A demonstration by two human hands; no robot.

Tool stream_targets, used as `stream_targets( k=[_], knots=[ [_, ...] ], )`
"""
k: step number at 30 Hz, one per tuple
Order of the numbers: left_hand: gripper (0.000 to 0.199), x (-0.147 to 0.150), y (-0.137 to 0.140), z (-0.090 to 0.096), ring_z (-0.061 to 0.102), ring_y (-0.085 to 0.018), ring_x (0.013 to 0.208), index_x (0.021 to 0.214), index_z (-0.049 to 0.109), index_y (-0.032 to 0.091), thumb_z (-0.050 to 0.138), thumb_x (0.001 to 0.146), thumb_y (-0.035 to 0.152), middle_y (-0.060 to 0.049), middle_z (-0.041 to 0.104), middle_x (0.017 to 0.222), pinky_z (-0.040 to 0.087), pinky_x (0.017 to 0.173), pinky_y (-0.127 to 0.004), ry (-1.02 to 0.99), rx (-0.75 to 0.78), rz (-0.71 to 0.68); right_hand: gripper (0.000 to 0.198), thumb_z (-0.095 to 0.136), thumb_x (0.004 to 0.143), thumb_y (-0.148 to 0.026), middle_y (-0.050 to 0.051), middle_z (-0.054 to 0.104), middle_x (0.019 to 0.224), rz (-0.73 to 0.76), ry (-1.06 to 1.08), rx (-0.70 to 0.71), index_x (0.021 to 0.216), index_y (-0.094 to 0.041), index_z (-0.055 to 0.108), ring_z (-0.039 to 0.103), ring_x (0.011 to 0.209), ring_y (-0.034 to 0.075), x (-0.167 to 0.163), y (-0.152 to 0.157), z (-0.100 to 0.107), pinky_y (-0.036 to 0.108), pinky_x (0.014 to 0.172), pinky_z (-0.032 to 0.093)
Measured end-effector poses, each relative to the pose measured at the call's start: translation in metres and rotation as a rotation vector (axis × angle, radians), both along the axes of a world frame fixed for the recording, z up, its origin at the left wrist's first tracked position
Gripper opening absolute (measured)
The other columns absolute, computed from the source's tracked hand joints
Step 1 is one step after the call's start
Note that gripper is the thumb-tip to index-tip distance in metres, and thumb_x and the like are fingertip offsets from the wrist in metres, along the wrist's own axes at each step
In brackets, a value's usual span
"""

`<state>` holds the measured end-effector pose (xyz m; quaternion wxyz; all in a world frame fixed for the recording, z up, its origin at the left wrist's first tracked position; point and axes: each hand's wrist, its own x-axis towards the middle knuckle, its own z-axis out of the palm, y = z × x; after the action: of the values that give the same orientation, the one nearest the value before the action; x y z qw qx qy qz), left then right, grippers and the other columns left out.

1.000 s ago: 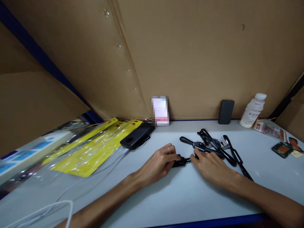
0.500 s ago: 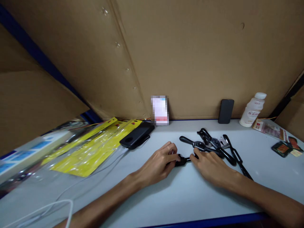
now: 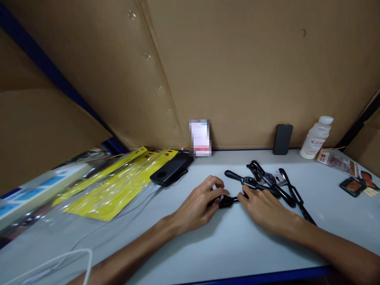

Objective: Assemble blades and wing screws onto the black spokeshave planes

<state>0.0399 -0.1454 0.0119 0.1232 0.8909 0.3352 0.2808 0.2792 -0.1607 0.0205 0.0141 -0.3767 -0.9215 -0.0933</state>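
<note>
A black spokeshave (image 3: 227, 202) lies low over the table between my two hands, its middle part and a short stretch of handle showing. My left hand (image 3: 200, 204) is closed round its left end, with the index finger bent over the middle part. The other end is gripped by my right hand (image 3: 263, 208), whose fingers curl down and hide that handle. Just behind the right hand, a second black spokeshave (image 3: 234, 175) lies partly under another spokeshave (image 3: 286, 194) that crosses it. A black frame-like part with handles (image 3: 297, 194) rests to their right.
Yellow-topped clear plastic packs (image 3: 118, 190) lie at the left beside a power strip (image 3: 35, 190). A black power bank (image 3: 171, 170) has a white cable. Along the cardboard wall stand a lit phone (image 3: 201, 137), a dark phone (image 3: 282, 139) and a bottle (image 3: 316, 137).
The left index finger and thumb have shifted slightly on the spokeshave's middle part. My right hand and the other things stay where they were.
</note>
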Motion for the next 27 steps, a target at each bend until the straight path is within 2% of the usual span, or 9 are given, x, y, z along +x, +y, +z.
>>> stream_targets(
  k=[2,4,6,9,11,16,21,24,27],
  knots=[
    [0.023,0.0008,-0.0008,-0.0012,0.057,-0.023,0.098,0.114,0.06,0.02,0.056,0.091,0.016,-0.009,0.057,0.11,0.053,0.083,-0.04,-0.003,-0.018,0.075,0.039,0.042,0.083,0.003,0.017,0.066,0.115,0.0,-0.002,0.006,0.112,-0.011,0.065,0.056,0.058,0.015,0.0004,-0.0002,-0.0006,0.034,0.055,0.033],
    [0.02,0.001,-0.0006,-0.0025,0.056,-0.023,0.096,0.111,0.06,0.019,0.059,0.092,0.019,-0.008,0.056,0.108,0.053,0.082,-0.039,0.004,-0.036,0.113,0.039,0.042,0.083,0.003,0.017,0.066,0.116,0.0,-0.006,0.014,0.112,-0.011,0.065,0.056,0.059,0.016,0.0004,-0.0004,-0.0011,0.034,0.055,0.034],
    [0.019,0.0005,-0.0001,-0.0029,0.056,-0.022,0.095,0.104,0.064,0.02,0.054,0.091,0.011,-0.008,0.055,0.106,0.053,0.081,-0.038,0.025,-0.041,0.087,0.04,0.041,0.083,0.003,0.017,0.066,0.116,-0.001,0.0,0.019,0.112,-0.012,0.065,0.057,0.059,0.016,0.0002,-0.0006,-0.0012,0.034,0.055,0.033],
    [0.033,-0.0007,0.0003,-0.0013,0.055,-0.022,0.099,0.087,0.069,0.02,0.046,0.082,-0.002,-0.008,0.055,0.108,0.052,0.084,-0.037,0.04,-0.029,0.021,0.039,0.042,0.082,0.003,0.016,0.066,0.114,0.0,0.02,0.026,0.11,-0.012,0.065,0.056,0.058,0.015,-0.0003,-0.0009,-0.0012,0.034,0.054,0.031],
    [0.037,-0.0011,0.0005,0.0,0.055,-0.022,0.102,0.083,0.069,0.02,0.044,0.077,-0.006,-0.007,0.056,0.112,0.052,0.087,-0.037,0.015,-0.023,0.02,0.039,0.042,0.082,0.003,0.015,0.066,0.112,-0.002,0.012,0.03,0.109,-0.013,0.064,0.055,0.058,0.015,-0.0004,-0.0012,-0.0012,0.035,0.054,0.029],
    [0.046,-0.0001,0.0017,-0.0002,0.056,-0.021,0.102,0.097,0.066,0.019,0.041,0.071,-0.009,-0.006,0.058,0.107,0.052,0.09,-0.036,-0.051,-0.027,0.118,0.04,0.041,0.082,0.004,0.015,0.066,0.114,-0.002,-0.04,0.052,0.111,-0.013,0.064,0.056,0.058,0.015,-0.0002,-0.0015,0.0,0.034,0.053,0.026],
    [0.044,-0.0018,0.0033,-0.0021,0.056,-0.022,0.104,0.088,0.071,0.022,0.039,0.078,-0.007,-0.006,0.058,0.111,0.052,0.088,-0.037,-0.017,-0.034,0.035,0.043,0.04,0.081,0.004,0.014,0.067,0.114,-0.016,-0.028,0.028,0.112,-0.013,0.064,0.054,0.057,0.015,0.0,-0.0015,0.002,0.034,0.053,0.027],
    [0.046,-0.003,0.0053,-0.0039,0.058,-0.021,0.103,0.104,0.068,0.02,0.04,0.079,-0.007,-0.006,0.061,0.108,0.052,0.09,-0.038,-0.07,-0.075,0.084,0.042,0.039,0.081,0.004,0.015,0.067,0.113,-0.002,-0.006,0.024,0.11,-0.012,0.065,0.053,0.057,0.015,0.0003,-0.0012,0.0014,0.034,0.054,0.029],
    [0.051,-0.0032,0.0077,-0.0063,0.062,-0.02,0.092,0.116,0.064,0.018,0.039,0.079,-0.007,-0.005,0.066,0.096,0.054,0.085,-0.037,-0.055,-0.128,0.12,0.041,0.04,0.081,0.004,0.016,0.066,0.114,0.003,0.002,0.026,0.109,-0.012,0.065,0.054,0.057,0.016,0.0006,-0.0013,0.0004,0.035,0.054,0.029]
  ],
)
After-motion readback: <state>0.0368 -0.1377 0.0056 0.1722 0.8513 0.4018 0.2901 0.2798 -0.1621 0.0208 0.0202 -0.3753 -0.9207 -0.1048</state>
